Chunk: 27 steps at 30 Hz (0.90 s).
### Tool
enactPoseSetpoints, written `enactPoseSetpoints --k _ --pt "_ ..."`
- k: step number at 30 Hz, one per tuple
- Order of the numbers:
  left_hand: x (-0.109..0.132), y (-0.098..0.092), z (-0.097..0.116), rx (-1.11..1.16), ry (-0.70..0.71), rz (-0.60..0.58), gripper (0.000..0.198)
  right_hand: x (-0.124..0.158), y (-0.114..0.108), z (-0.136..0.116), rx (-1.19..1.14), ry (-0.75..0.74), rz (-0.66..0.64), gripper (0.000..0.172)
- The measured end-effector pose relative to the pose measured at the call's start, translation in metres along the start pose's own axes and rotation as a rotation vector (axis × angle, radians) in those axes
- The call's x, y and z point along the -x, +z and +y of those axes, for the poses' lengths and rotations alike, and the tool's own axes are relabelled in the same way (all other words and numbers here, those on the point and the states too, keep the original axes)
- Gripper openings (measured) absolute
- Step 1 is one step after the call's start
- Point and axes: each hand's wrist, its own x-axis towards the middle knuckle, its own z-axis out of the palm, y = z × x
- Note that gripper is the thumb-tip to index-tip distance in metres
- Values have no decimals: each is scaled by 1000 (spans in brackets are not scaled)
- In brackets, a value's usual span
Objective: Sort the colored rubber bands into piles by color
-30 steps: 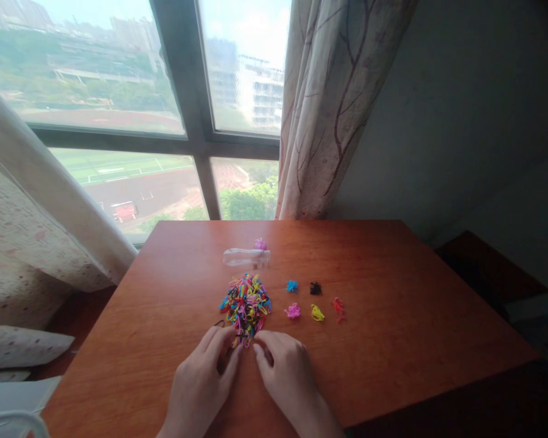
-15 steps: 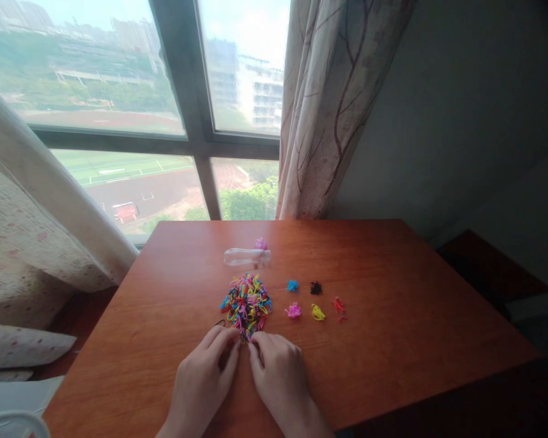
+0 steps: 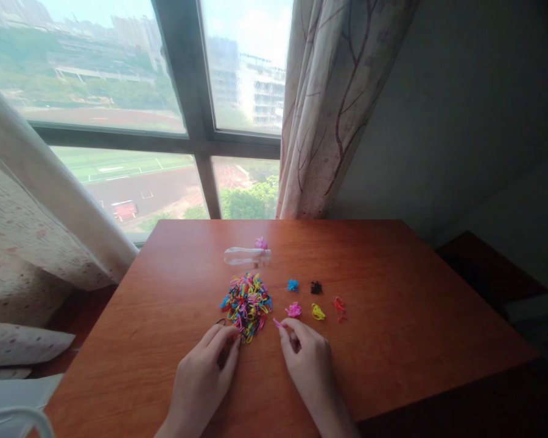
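A heap of small mixed-colour rubber bands (image 3: 246, 303) lies on the wooden table (image 3: 393, 316). To its right sit small sorted clusters: pink (image 3: 294, 310), yellow (image 3: 318, 312), red (image 3: 338, 305), blue (image 3: 293, 285) and black (image 3: 316, 287). My right hand (image 3: 307, 359) pinches a pink rubber band (image 3: 278, 323) just left of the pink cluster. My left hand (image 3: 205, 376) rests at the heap's near edge, fingers curled onto the table beside the bands.
A clear plastic bottle (image 3: 246, 256) lies on its side behind the heap, with a pink cap (image 3: 260, 243) beside it. Curtains (image 3: 333, 103) and a window stand beyond the table. A pillow (image 3: 18, 344) lies at the left.
My right hand has left the heap's near edge and moved right toward the pink cluster, carrying a pink band. My left hand has stayed in place.
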Motion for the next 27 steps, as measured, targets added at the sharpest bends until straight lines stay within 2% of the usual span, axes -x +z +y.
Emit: enactPoseSetpoints --k 6,11,21,27 --pt "0 -1 0 -28 -1 -15 14 -11 -11 26 202 -41 92 32" --pt "-2 -1 2 -31 13 -2 15 -10 -8 32 310 -71 102 33" --pt "-1 -1 0 -17 4 -9 16 -7 -7 23 198 -60 96 26" --pt "1 0 -1 -3 -12 -18 15 -5 -3 14 116 -58 12 25"
